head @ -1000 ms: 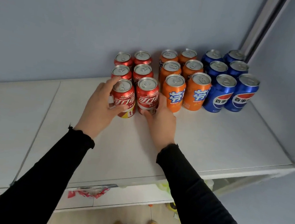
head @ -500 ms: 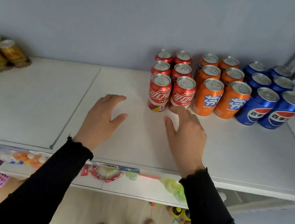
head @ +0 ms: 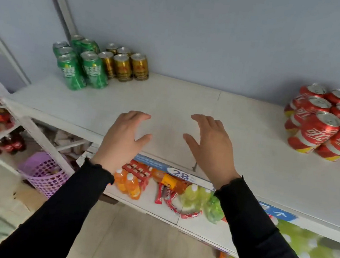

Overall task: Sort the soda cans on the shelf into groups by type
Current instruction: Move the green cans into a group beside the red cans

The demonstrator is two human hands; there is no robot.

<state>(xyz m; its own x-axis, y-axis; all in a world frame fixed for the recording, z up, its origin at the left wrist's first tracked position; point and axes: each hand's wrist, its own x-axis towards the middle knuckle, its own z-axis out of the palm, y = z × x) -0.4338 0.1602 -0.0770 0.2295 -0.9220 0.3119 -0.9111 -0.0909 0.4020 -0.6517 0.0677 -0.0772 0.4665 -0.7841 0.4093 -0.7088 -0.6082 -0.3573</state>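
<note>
Our left hand (head: 124,136) and right hand (head: 209,144) hover over the shelf (head: 189,101), fingers spread, holding nothing. Red cans (head: 322,123) stand grouped far right; green cans (head: 81,63) and gold cans (head: 125,64) far left. Next we probably tidy those.

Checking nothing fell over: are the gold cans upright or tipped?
Upright. The gold cans all show their silver tops facing up, standing on the shelf beside the green cans.
</note>
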